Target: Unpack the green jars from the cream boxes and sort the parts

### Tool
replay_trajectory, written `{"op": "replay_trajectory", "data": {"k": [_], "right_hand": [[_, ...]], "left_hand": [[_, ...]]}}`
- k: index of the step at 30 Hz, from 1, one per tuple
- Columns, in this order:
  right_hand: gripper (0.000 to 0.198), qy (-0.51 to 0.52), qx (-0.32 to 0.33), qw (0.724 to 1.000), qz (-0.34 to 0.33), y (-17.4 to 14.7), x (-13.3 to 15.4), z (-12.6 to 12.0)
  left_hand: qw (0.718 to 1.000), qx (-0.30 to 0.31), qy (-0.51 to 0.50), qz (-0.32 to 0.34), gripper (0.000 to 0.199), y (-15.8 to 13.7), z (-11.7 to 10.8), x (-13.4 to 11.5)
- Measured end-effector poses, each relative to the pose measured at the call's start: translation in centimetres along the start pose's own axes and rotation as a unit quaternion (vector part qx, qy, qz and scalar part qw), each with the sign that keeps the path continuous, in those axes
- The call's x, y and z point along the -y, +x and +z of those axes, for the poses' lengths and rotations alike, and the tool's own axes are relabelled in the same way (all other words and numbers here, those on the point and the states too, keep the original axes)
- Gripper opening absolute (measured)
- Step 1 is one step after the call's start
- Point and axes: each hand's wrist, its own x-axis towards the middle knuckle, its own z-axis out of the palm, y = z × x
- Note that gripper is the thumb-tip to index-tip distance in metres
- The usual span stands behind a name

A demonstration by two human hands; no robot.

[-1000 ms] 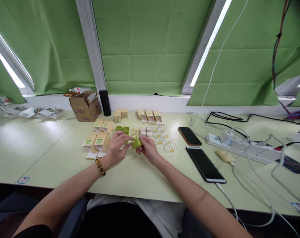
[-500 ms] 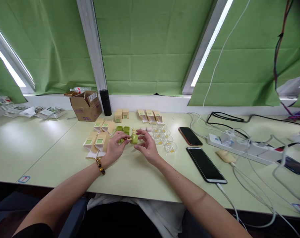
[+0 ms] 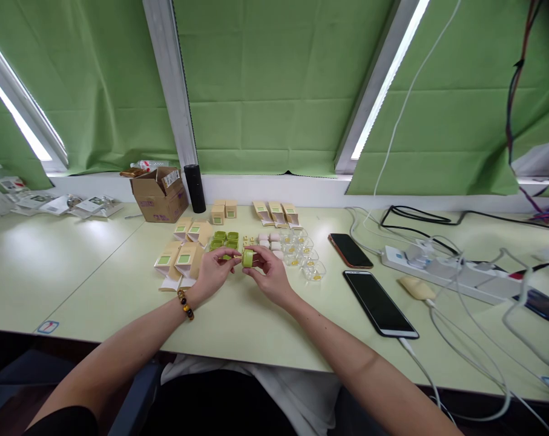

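Over the table, a small green square case (image 3: 247, 259) is held between my two hands. My right hand (image 3: 273, 274) is closed on it, thumb below and fingers above. My left hand (image 3: 213, 270), with a beaded bracelet at the wrist, pinches a small tan piece at the case's left side; most of that piece is hidden by fingers. Just behind the hands lie several green square cups (image 3: 232, 236), tiny yellow pieces (image 3: 246, 240), pale pinkish-white blocks (image 3: 263, 237) and clear plastic containers (image 3: 314, 270) with yellow spots inside.
Opened kraft boxes (image 3: 189, 257) stand left of my hands, with more small boxes (image 3: 218, 213) and flat cartons (image 3: 276, 212) behind. A cardboard box (image 3: 160, 197) and black cylinder (image 3: 194, 189) stand at the back. Phones (image 3: 379, 303), a power strip (image 3: 437, 272) and cables lie right.
The green case has turned in my fingers and shows a lighter face. My right fingers have closed in on it. The pale blocks behind show more.
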Motion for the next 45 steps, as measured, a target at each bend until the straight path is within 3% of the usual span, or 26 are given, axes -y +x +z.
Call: {"op": "replay_trajectory", "data": {"k": [19, 27, 29, 33, 37, 42, 45], "right_hand": [[0.047, 0.018, 0.016, 1.000, 0.009, 0.0, -0.9, 0.0], [0.045, -0.004, 0.020, 1.000, -0.003, 0.1, -0.7, -0.2], [0.047, -0.024, 0.019, 0.999, -0.014, 0.2, -0.5, -0.2], [0.055, -0.096, 0.017, 0.993, -0.068, 0.3, -0.1, -0.3], [0.055, -0.200, 0.036, 0.972, -0.114, 0.1, -0.2, -0.6], [0.060, -0.228, 0.024, 0.967, -0.115, 0.0, -0.8, -1.0], [0.063, -0.214, 0.009, 0.971, -0.102, 0.1, -0.8, -1.1]], "left_hand": [[0.998, -0.002, -0.056, 0.017, 0.010, -0.2, 0.5, 0.4], [0.999, -0.002, -0.030, -0.019, 0.018, 0.0, 0.3, 0.9], [0.999, 0.009, -0.033, -0.014, 0.024, 0.1, 0.3, 0.9], [0.997, 0.035, -0.032, 0.062, 0.041, 0.2, -0.4, 0.3], [0.991, 0.087, -0.016, 0.096, 0.043, 0.4, -1.2, -0.4], [0.982, 0.154, 0.057, 0.097, 0.045, 0.5, -1.3, -0.8], [0.980, 0.155, 0.064, 0.104, 0.043, 0.4, -1.2, -0.8]]}}
